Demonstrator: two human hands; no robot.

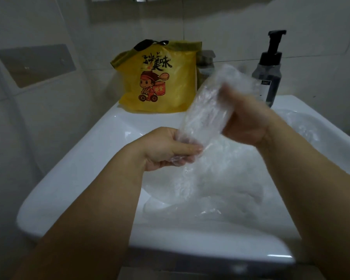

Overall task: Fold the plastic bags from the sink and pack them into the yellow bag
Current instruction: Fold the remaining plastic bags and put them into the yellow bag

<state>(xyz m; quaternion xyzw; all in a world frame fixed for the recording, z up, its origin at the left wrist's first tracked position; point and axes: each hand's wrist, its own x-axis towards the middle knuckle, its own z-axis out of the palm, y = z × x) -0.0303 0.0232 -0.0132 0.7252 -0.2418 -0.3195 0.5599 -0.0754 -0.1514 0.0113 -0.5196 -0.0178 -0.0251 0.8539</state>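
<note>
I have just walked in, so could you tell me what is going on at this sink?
A person holds a clear bag above the sink with both hands. The left hand pinches its lower end and the right hand, blurred, grips it higher up. More bags lie in the basin. The yellow bag stands at the back edge, left of a pump bottle. The held bag is not yet packed.
</note>
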